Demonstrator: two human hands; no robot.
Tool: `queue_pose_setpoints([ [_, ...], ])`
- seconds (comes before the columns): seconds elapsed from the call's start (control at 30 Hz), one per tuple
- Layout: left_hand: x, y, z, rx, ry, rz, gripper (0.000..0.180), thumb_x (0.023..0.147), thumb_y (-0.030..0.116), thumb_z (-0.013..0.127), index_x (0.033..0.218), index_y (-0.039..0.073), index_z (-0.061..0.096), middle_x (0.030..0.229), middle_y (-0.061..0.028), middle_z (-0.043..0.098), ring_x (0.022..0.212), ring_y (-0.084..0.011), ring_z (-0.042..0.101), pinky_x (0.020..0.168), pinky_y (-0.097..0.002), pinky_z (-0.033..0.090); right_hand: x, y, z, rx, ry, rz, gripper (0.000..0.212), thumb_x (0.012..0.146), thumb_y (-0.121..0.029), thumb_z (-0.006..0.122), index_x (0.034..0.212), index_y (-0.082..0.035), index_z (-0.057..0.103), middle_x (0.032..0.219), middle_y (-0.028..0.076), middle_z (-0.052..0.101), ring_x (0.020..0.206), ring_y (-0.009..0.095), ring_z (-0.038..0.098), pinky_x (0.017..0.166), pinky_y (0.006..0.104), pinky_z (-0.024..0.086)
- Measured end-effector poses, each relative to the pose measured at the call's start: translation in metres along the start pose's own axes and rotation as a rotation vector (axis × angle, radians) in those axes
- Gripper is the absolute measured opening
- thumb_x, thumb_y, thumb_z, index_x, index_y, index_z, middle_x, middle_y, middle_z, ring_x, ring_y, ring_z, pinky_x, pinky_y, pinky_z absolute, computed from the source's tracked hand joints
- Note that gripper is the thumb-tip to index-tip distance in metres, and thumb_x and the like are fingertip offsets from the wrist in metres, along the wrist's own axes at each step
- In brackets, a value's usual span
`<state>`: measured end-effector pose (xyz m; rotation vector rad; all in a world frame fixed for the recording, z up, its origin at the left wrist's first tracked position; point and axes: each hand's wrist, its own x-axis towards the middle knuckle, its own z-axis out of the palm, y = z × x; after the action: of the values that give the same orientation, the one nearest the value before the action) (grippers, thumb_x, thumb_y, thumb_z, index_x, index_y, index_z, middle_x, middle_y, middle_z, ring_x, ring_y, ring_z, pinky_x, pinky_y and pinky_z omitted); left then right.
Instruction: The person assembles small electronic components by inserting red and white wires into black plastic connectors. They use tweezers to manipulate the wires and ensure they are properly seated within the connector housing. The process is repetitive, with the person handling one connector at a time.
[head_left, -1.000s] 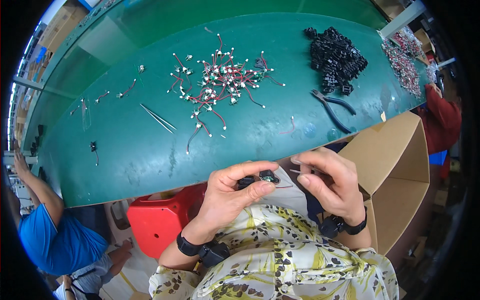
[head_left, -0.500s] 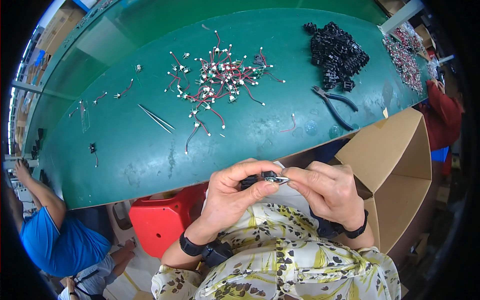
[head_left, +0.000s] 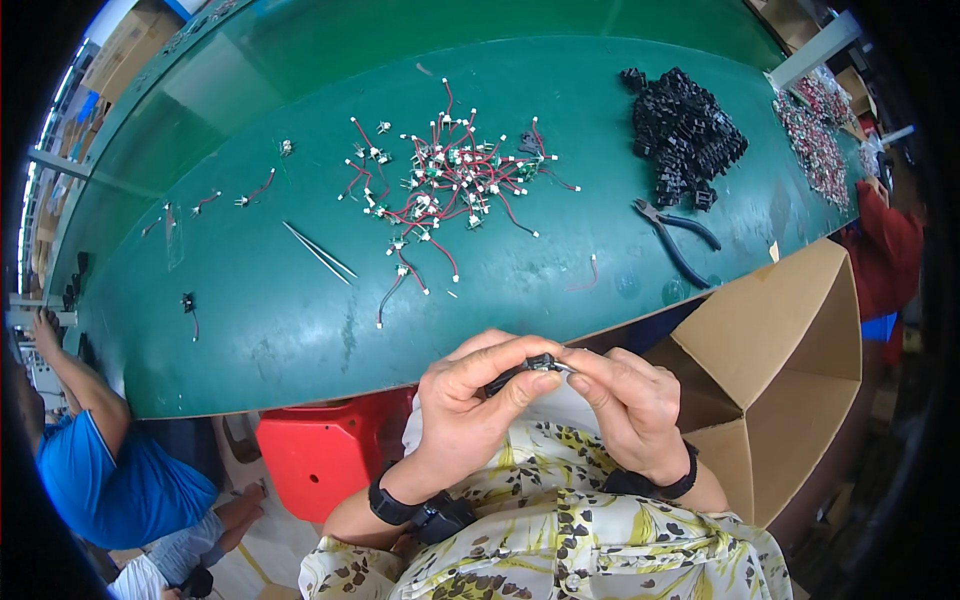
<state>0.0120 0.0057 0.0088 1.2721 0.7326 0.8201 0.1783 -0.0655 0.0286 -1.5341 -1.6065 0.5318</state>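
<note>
Above my lap, just off the bench's front edge, both my hands meet at a small black plastic part (head_left: 541,362). My left hand (head_left: 462,395) is closed round it, thumb and forefinger pinching its end, while more black shows under the fingers. Close against its right side, my right hand (head_left: 630,405) pinches a thin, shiny piece (head_left: 564,367), partly covered by the fingertips; its kind cannot be made out. Beyond lies a pile of small connectors with red and black wires (head_left: 455,170). A heap of black plastic parts (head_left: 685,135) sits farther right.
On the green bench (head_left: 500,290) lie tweezers (head_left: 318,252) and dark-handled cutters (head_left: 676,240). An open cardboard box (head_left: 765,350) stands at right, a red stool (head_left: 320,460) below the bench. A person in blue (head_left: 120,480) is at left; a red sleeve (head_left: 888,250) shows at right.
My right hand has shifted slightly left and down, closer to my left hand. The black part is turned and less of the shiny piece shows. The whole view has tilted a little.
</note>
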Motion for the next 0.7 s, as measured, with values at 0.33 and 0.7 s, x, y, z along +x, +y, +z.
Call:
queue_pose_setpoints([
  [0.33,0.004,-0.003,-0.004,0.025,0.06,-0.012,0.029,0.078,0.001,0.077,0.106,0.002,0.07,0.095,-0.0069,0.07,0.084,-0.0127,0.064,0.074,-0.0251,0.051,0.016,0.003,-0.033,0.111,-0.192,0.127,0.024,0.084,-0.007,0.07,0.106,0.001,0.068,0.082,0.014,0.068,0.061,0.021,0.062,0.054,0.0293,0.048],
  [0.7,0.004,-0.002,-0.011,0.166,-0.051,0.137,0.025,0.077,0.0,0.076,0.101,0.003,0.073,0.093,-0.0094,0.071,0.08,-0.0153,0.065,0.069,-0.0263,0.052,0.022,0.001,-0.03,0.094,-0.307,0.102,0.019,0.086,-0.01,0.068,0.104,-0.002,0.068,0.087,0.013,0.069,0.072,0.027,0.068,0.061,0.0334,0.053],
])
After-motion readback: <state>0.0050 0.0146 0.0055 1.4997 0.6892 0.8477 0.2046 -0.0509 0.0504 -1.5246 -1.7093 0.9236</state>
